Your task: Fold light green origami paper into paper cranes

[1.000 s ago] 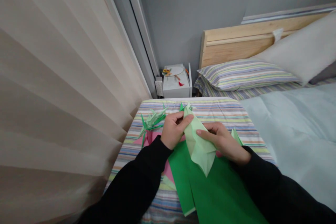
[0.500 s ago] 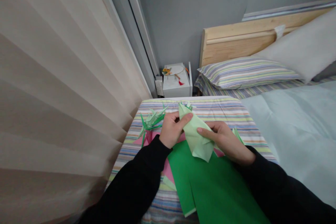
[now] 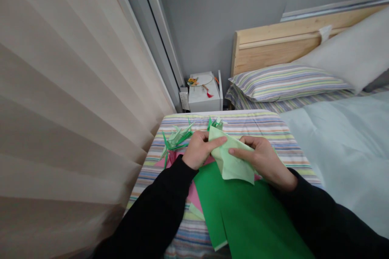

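A folded sheet of light green paper is held up between both hands above the table. My left hand pinches its upper left part, with the thumb lying across the front. On its right side, my right hand grips the paper between thumb and fingers; the fingertips behind it are hidden. Beneath lie large dark green paper sheets, with pink paper showing at their left edge. Folded green paper pieces are heaped beyond my left wrist, and another small cluster sits just behind the held paper.
A striped cloth covers the table. Pleated curtain hangs close on the left. Beyond the table stands a white bedside cabinet with a round fan on top. A bed with a pale blue cover is to the right.
The light green paper has turned, its lower edge swinging up and to the right, and it looks wider. My left thumb has slid a little right across it.
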Demonstrator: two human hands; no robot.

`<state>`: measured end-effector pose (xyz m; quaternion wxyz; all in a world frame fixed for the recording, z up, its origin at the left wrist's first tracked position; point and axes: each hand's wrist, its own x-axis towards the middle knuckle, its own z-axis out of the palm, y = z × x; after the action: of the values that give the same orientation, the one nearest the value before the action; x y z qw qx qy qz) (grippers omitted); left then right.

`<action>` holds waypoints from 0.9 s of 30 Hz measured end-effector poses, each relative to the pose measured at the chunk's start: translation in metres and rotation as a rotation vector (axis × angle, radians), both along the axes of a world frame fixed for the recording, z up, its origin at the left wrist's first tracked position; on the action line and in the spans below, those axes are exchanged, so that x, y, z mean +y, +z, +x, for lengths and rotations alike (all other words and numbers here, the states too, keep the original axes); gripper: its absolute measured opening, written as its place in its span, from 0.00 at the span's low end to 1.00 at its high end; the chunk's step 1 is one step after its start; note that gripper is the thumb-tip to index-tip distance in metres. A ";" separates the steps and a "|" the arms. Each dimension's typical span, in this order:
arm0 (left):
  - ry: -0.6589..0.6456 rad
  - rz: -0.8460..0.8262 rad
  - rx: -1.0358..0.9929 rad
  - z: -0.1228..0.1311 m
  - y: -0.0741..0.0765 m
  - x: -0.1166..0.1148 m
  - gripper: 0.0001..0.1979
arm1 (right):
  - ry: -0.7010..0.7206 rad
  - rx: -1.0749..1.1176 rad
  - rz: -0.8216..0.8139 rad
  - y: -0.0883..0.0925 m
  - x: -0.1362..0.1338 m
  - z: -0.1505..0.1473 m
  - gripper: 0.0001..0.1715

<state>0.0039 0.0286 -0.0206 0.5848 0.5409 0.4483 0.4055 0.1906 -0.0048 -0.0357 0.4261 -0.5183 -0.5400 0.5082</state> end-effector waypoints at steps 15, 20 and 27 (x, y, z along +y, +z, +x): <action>-0.033 -0.075 -0.242 0.000 -0.006 0.002 0.28 | 0.146 -0.135 0.690 0.005 -0.006 0.013 0.25; -0.038 -0.075 -0.215 0.001 -0.006 0.002 0.28 | 0.140 -0.155 0.683 0.004 -0.003 0.011 0.21; -0.014 -0.071 -0.176 0.001 -0.008 0.002 0.28 | 0.174 -0.126 0.626 0.002 -0.001 0.012 0.17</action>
<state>0.0048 0.0309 -0.0289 0.6438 0.4852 0.4053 0.4312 0.2029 -0.0061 -0.0333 0.4854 -0.3446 -0.7375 0.3190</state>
